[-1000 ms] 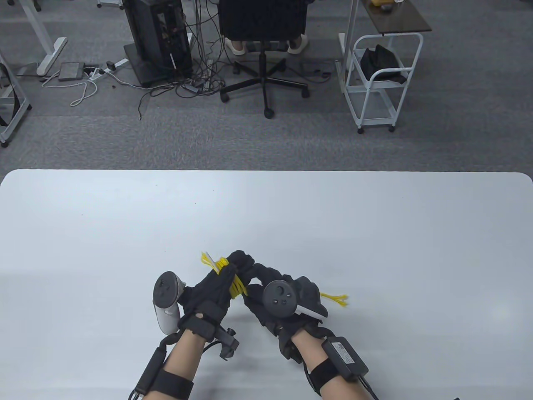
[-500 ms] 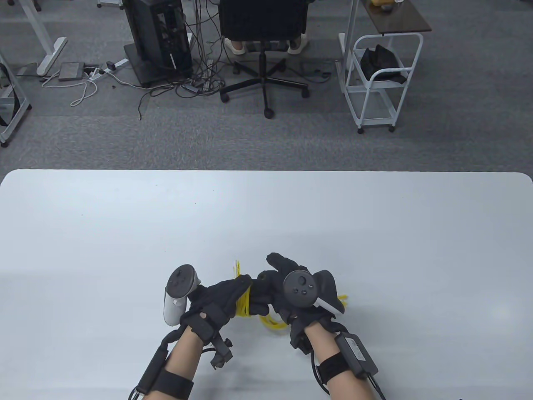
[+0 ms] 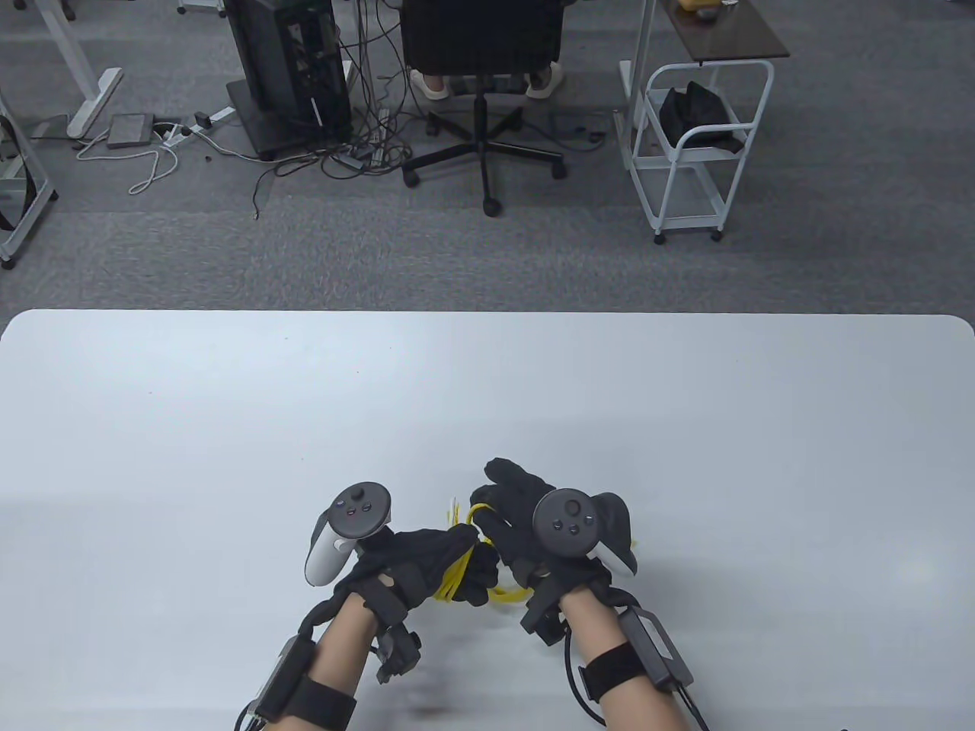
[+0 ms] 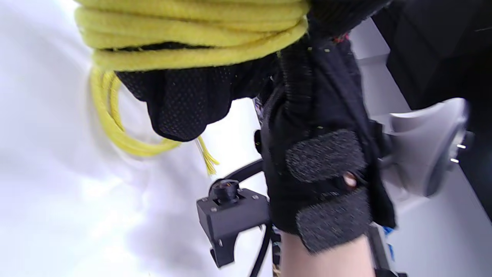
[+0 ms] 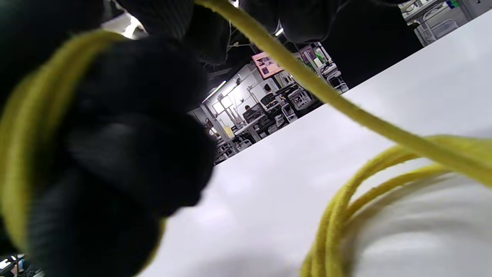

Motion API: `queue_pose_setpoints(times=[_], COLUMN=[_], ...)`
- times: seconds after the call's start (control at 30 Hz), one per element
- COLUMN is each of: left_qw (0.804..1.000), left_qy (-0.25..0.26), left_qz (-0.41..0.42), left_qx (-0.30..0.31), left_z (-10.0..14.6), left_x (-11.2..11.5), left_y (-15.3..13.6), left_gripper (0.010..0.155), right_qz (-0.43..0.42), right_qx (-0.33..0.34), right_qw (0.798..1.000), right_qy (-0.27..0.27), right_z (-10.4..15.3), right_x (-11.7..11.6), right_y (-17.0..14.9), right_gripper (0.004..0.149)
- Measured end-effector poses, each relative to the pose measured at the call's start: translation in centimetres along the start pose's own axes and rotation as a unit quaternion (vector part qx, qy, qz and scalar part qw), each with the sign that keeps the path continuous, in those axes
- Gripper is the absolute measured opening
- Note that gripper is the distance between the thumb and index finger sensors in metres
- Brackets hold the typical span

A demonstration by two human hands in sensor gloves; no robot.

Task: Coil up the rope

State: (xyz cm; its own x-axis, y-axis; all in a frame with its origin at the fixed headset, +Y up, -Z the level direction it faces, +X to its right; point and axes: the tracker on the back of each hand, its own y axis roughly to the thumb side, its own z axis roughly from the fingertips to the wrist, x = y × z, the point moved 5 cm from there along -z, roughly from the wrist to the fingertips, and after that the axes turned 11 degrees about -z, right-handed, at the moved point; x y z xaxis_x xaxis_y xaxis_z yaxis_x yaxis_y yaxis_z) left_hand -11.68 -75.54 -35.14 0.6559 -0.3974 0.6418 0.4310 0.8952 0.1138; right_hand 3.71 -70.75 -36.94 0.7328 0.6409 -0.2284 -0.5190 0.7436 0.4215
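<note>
A thin yellow rope (image 3: 455, 572) is wound in several turns around the fingers of my left hand (image 3: 438, 560), near the table's front edge. The left wrist view shows the turns (image 4: 192, 34) lying across the gloved fingers, with loose loops hanging down to the table. My right hand (image 3: 512, 509) is just right of the left one and holds a strand of the rope (image 3: 480, 512) that loops over its fingers. More slack (image 3: 504, 592) lies under the right palm. In the right wrist view a taut strand (image 5: 307, 82) runs from the fingers down to loose loops on the table.
The white table (image 3: 685, 426) stretches far, left and right of the hands. A frayed rope end (image 3: 631, 544) peeks out right of the right hand. Beyond the far edge stand an office chair (image 3: 481, 84) and a white cart (image 3: 697, 145) on the floor.
Both hands have drawn back toward the front edge. The left hand has rolled so its tracker faces up. The right hand has carried a strand around the left hand's fingers.
</note>
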Motion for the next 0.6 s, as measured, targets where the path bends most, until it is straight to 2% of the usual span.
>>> queue_pose_setpoints(times=[0.13, 0.23, 0.37, 0.6], left_qw=[0.998, 0.995, 0.990, 0.976], left_qy=[0.054, 0.099, 0.134, 0.211], left_qz=[0.016, 0.022, -0.002, -0.017], left_qx=[-0.006, -0.014, -0.034, -0.046], left_z=[0.5, 0.9, 1.4, 2.2], left_x=[-1.0, -1.8, -2.7, -3.8], left_y=[-0.1, -0.5, -0.9, -0.7], left_gripper=[0.065, 0.066, 0.065, 0.059], right_qz=[-0.013, -0.014, -0.003, 0.019], right_qx=[0.020, 0.030, 0.039, 0.045], right_qw=[1.000, 0.999, 0.999, 0.998], right_qy=[-0.015, 0.001, 0.008, 0.039], right_z=[0.1, 0.1, 0.1, 0.1], right_x=[-0.4, -0.9, -1.4, -2.9], right_y=[0.9, 1.4, 1.7, 2.1], right_gripper=[0.042, 0.043, 0.044, 0.043])
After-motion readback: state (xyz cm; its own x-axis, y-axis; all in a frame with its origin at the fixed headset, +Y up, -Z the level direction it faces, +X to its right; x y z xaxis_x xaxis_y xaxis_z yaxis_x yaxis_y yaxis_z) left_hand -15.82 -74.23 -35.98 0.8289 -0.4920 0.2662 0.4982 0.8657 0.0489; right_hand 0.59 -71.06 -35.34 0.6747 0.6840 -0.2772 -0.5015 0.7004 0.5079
